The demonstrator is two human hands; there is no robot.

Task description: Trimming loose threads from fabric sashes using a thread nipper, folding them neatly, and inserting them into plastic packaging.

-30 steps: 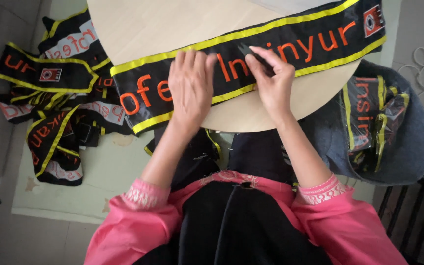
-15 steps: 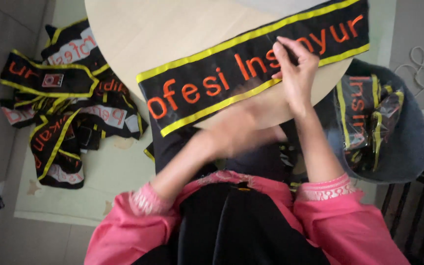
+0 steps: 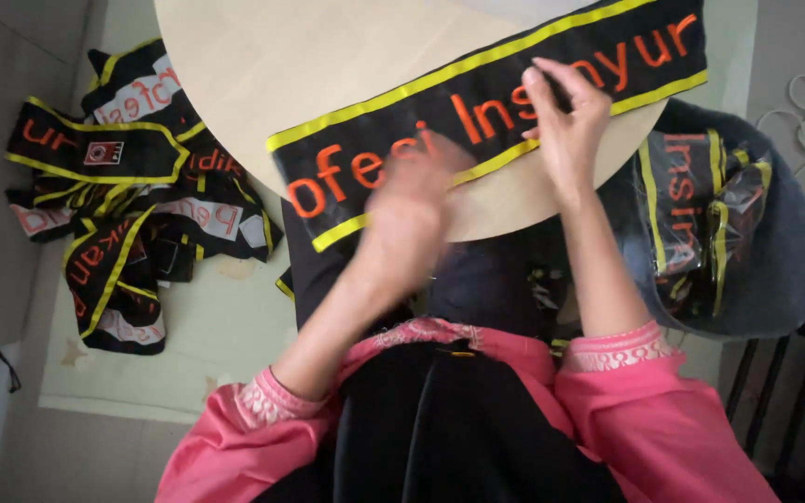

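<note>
- The long black sash point(image 3: 514, 98) lies flat across the near edge of the round table point(image 3: 281, 65). One end hangs off the table edge toward the person's lap.
- The right hand point(image 3: 566, 116) rests on the sash near the middle of the table's near edge. Its fingertips pinch something small and dark against the cloth. I cannot tell what it is.
- The left hand point(image 3: 407, 219) is on the sash too, closer to the hanging end. It is blurry, so I cannot tell if it is flat or gripping.
- To do this well, I think one hand should press the cloth flat while the other works, so it does not slide.
- The sash looks smooth and shiny, with yellow edges and raised orange letters.
- The table is pale, smooth wood.
- Left of the table, more sashes point(image 3: 123, 196) lie in a messy heap on the floor.
- Right of the table, a soft grey seat point(image 3: 784, 261) holds a sash in clear crinkly plastic point(image 3: 701, 205).
</note>
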